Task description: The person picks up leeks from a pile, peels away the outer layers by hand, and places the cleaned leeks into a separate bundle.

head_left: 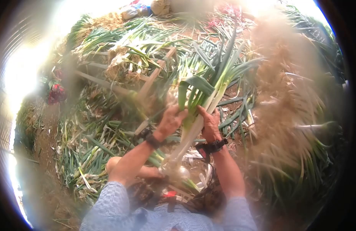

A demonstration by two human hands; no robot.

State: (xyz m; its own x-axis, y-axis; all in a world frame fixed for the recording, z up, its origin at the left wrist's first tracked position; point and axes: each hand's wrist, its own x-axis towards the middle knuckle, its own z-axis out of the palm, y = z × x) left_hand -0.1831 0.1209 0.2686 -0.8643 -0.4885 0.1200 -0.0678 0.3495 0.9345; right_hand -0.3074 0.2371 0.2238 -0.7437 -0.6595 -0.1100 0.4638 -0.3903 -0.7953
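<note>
The left hand point(171, 121) and right hand point(211, 124) are both clamped on 1 bunch of green onions point(196, 101), gripping its pale stalks from opposite sides. The bunch is held upright above the ground point(42, 144), roots towards the person. A wooden slat point(156, 75) and trimmed leaves point(89, 142) lie beyond.

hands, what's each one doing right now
left hand: closed on the leeks
right hand: closed on the same leeks
</note>
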